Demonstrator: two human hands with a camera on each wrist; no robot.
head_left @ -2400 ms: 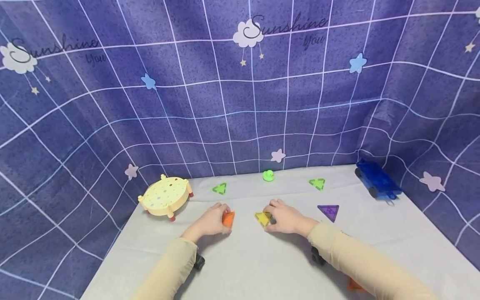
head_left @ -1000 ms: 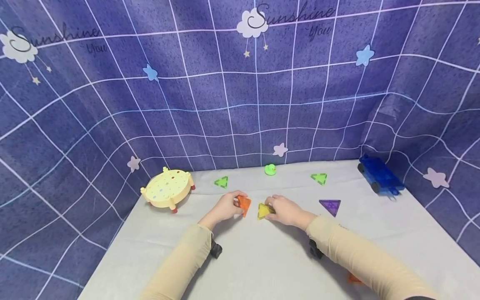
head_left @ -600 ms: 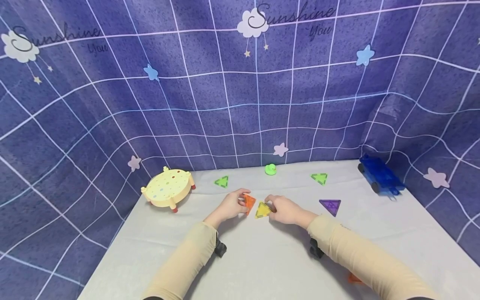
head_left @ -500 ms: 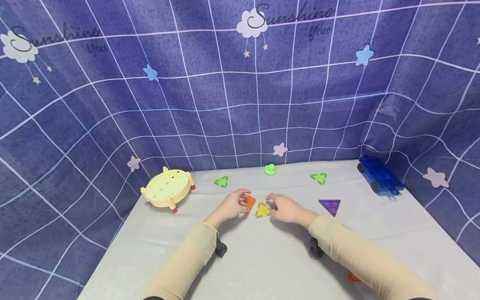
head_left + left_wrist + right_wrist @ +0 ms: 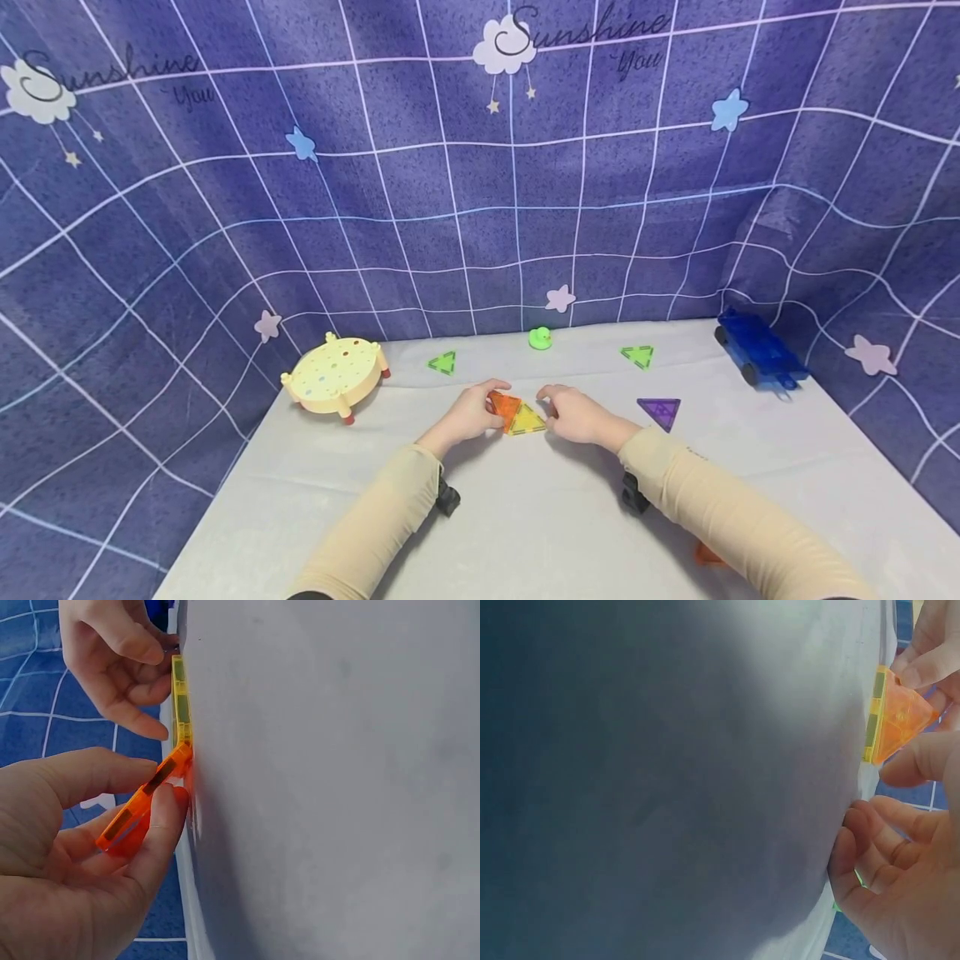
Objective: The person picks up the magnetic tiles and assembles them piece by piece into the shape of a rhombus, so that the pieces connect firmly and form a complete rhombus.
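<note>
My left hand [image 5: 468, 414] pinches an orange triangular magnetic tile [image 5: 503, 406] between thumb and fingers. In the left wrist view, this orange tile [image 5: 142, 796] leans up at a slant, and its lower edge meets the end of a yellow triangular magnetic tile [image 5: 182, 697]. Flat on the white cloth lies that yellow tile [image 5: 527, 419], between both hands. To its right is my right hand [image 5: 581, 417], fingers loosely bent around nothing. The right wrist view shows a gap between those fingers [image 5: 900, 769] and the yellow tile [image 5: 871, 739].
Two green triangular tiles [image 5: 444, 362] and a green toy duck [image 5: 540, 338] are at the back. A purple triangular tile [image 5: 660, 412] and a blue wheeled toy base [image 5: 761, 350] lie right. A legged cream disc [image 5: 333, 375] sits left. Another orange piece [image 5: 707, 553] is partly under the right forearm.
The left hand has carried the orange tile rightward until it meets the yellow one. My right hand has let go of the yellow tile and drawn slightly right.
</note>
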